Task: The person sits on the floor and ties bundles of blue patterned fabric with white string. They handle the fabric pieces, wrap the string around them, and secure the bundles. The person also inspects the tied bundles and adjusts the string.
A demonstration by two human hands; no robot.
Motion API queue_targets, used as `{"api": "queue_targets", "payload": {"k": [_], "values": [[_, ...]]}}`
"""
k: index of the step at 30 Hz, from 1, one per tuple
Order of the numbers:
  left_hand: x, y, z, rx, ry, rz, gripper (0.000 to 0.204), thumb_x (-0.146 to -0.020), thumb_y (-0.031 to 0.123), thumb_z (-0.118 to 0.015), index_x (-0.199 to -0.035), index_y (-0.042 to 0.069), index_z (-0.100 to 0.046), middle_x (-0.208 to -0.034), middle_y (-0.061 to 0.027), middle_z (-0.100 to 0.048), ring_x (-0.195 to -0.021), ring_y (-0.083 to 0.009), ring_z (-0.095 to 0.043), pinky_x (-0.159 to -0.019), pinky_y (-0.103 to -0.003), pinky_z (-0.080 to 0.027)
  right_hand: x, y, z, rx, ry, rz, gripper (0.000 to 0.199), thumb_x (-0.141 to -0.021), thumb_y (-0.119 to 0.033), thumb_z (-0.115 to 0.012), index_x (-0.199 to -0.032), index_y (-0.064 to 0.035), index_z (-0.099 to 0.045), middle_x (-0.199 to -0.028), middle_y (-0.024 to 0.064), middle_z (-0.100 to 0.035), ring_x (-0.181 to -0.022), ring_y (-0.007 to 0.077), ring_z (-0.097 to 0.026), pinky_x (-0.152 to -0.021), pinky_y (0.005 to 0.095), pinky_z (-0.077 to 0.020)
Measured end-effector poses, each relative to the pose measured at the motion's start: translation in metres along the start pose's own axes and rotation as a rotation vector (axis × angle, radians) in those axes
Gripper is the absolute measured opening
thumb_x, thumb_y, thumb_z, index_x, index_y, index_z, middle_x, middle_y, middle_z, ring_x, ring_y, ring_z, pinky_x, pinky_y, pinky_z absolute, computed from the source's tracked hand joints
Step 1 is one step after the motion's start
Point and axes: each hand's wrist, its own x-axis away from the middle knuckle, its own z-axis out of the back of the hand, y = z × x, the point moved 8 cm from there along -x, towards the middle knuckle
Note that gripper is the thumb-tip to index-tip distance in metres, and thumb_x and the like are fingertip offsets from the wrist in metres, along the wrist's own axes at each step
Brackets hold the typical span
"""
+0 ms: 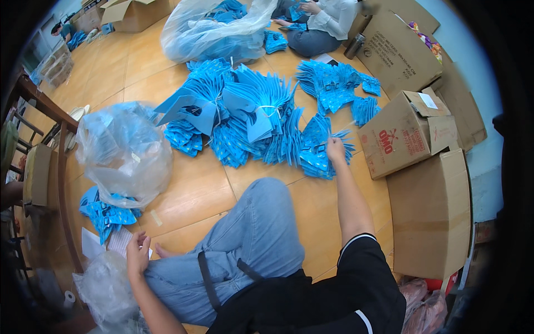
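Note:
My right hand [335,149] reaches forward, fingers closed on the edge of a blue patterned piece in a fanned stack [317,150] on the floor. Left of it lie large bundles of flat blue cut-out pieces [258,106], tied with pale string; some show holes cut through them. My left hand [137,253] rests by my bent knee, its fingers loosely curled and apart, with nothing visible in it. Near that hand are white printed sheets [119,241] and a small pile of blue patterned pieces [108,214].
A clear plastic bag of blue pieces [125,153] stands at the left, a larger one [214,36] at the back. More blue stacks [331,83] lie at the far right. Cardboard boxes [428,214] line the right side. Another person [322,25] sits at the back; a wooden chair [47,106] stands left.

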Motion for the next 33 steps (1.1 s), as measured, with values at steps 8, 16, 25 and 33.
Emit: {"api": "queue_targets", "payload": {"k": [8, 16, 25, 33], "values": [[0.004, 0.016, -0.007, 0.177, -0.012, -0.074, 0.032, -0.091, 0.015, -0.065, -0.118, -0.002, -0.06, -0.102, -0.0143, -0.068, -0.093, -0.0199, -0.065, -0.081, -0.031, -0.053, 0.04, -0.106, 0.09, -0.125, 0.231, 0.381, 0.027, -0.094, -0.016, -0.057, -0.113, 0.003, -0.063, -0.108, 0.0166, -0.065, -0.1, 0.0251, -0.062, -0.089, 0.0347, -0.0479], [-0.035, 0.07, -0.038, 0.155, -0.081, -0.304, 0.036, -0.091, 0.022, -0.064, -0.119, -0.001, -0.059, -0.101, -0.0164, -0.067, -0.089, -0.0252, -0.067, -0.079, -0.035, -0.053, 0.255, -0.427, -0.021, -0.491, -0.451, 1.052, 0.02, -0.094, -0.01, -0.058, -0.111, 0.0, -0.064, -0.098, 0.0103, -0.065, -0.089, 0.0157, -0.061, -0.079, 0.0294, -0.0491], [-0.069, 0.083, -0.042, 0.2, -0.125, -0.342, 0.044, -0.089, 0.026, -0.06, -0.124, 0.0, -0.056, -0.116, -0.0229, -0.063, -0.108, -0.039, -0.06, -0.094, -0.045, -0.046, 0.495, -0.563, -0.342, -0.076, -1.216, 1.139, 0.033, -0.089, -0.012, -0.048, -0.114, 0.0052, -0.062, -0.119, 0.0297, -0.059, -0.113, 0.0395, -0.058, -0.097, 0.044, -0.0442], [-0.071, 0.09, -0.048, 0.215, -0.236, -0.396, 0.044, -0.092, 0.032, -0.057, -0.125, 0.002, -0.055, -0.111, -0.0208, -0.063, -0.106, -0.0386, -0.058, -0.09, -0.046, -0.047, 0.354, -0.667, -0.423, -0.346, -0.589, 0.853, 0.041, -0.087, -0.025, -0.05, -0.106, 0.0096, -0.061, -0.099, 0.0332, -0.064, -0.098, 0.0469, -0.062, -0.087, 0.0491, -0.0476]]}}
